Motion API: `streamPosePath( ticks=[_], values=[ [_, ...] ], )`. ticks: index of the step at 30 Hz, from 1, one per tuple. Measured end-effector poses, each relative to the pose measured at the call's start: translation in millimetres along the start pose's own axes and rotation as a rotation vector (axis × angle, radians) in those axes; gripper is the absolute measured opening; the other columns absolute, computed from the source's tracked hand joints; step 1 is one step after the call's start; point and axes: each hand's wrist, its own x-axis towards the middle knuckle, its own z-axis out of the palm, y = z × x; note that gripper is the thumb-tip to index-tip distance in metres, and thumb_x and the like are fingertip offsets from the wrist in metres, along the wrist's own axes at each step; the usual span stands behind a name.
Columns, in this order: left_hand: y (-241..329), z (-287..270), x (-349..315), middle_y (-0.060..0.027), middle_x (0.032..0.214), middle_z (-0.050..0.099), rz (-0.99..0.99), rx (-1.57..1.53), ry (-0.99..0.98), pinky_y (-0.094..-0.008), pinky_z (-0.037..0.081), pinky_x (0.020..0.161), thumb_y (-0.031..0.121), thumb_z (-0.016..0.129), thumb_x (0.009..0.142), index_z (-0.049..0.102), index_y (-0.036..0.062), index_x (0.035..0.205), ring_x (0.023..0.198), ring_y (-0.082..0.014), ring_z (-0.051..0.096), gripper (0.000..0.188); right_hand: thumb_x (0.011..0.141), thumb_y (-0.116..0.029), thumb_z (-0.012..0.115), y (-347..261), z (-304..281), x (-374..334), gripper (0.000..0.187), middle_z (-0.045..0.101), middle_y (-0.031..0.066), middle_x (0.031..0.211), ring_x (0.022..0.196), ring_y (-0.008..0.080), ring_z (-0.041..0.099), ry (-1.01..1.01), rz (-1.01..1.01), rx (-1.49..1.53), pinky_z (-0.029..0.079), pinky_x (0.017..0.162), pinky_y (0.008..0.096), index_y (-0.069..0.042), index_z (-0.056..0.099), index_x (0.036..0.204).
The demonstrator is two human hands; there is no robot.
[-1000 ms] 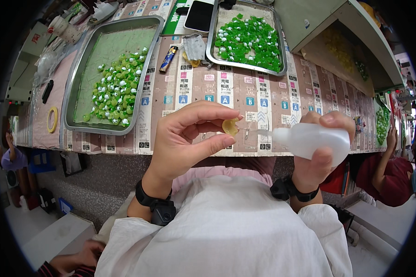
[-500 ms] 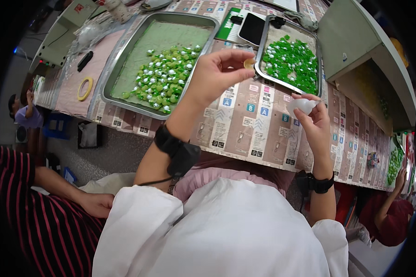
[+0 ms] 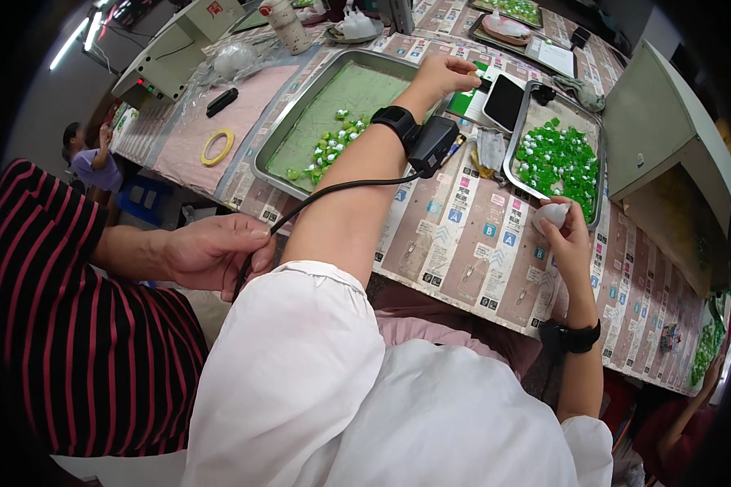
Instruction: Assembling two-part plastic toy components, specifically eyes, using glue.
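1. The white bottle [image 3: 551,215] is right of the middle of the frame. Its long way is hard to tell, since fingers hide part of it.
2. The right hand [image 3: 570,235] holds the bottle, with thumb and fingers bent around it.
3. The small yellow piece [image 3: 473,75] is at the top middle, up and left of the bottle and well apart from it. The left hand [image 3: 448,77] pinches it in its fingertips, so that hand is the nearer one. Its shape is too small to see.
4. The right tray [image 3: 577,114], full of green bits, is just above the bottle. The black phone [image 3: 503,103] lies left of that tray.
5. The left tray [image 3: 357,85] is partly behind the left arm.
6. At the left, another person's hand [image 3: 219,247] is by a black cord [image 3: 333,187].
7. The table [image 3: 439,252] has a printed cover.
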Motion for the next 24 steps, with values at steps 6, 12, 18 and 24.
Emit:
streamPosePath(
  ticks=[6,12,18,24],
  values=[
    [2,-15,13,-0.0098,0.102,0.062,-0.132,-0.013,0.035,-0.0266,0.049,0.083,0.011,0.070,0.077,0.056,-0.0020,0.113,0.092,-0.0162,0.061,0.040,0.073,0.002,0.062,-19,-6,-10,0.054,0.053,0.0135,0.111,0.099,0.0191,0.056,-0.039,-0.071,-0.208,0.048,0.079,0.0314,-0.005,0.041,0.122],
    [6,-11,19,-0.0087,0.099,0.063,-0.156,0.019,0.015,-0.0242,0.051,0.080,0.006,0.068,0.078,0.058,-0.0014,0.111,0.088,-0.0149,0.062,0.035,0.075,0.000,0.061,-19,-112,-21,0.035,0.060,0.0087,0.099,0.084,0.0183,0.059,0.149,0.015,-0.337,0.048,0.075,0.0288,-0.003,0.053,0.110],
    [10,-6,31,-0.0094,0.102,0.063,-0.145,0.033,-0.015,-0.0260,0.051,0.083,0.007,0.069,0.077,0.056,-0.0015,0.113,0.091,-0.0158,0.062,0.039,0.077,-0.010,0.054,48,-248,37,0.017,0.063,0.0201,0.091,0.085,0.0304,0.062,0.450,0.200,-0.653,0.049,0.075,0.0349,-0.003,0.061,0.092],
    [2,0,34,-0.0083,0.102,0.063,-0.196,0.071,-0.002,-0.0266,0.052,0.081,0.005,0.068,0.078,0.057,-0.0010,0.111,0.090,-0.0158,0.062,0.036,0.081,-0.020,0.048,84,-283,115,0.026,0.062,0.0188,0.098,0.093,0.0336,0.058,0.155,-0.086,-1.188,0.046,0.082,0.0370,-0.003,0.063,0.094]
  ],
)
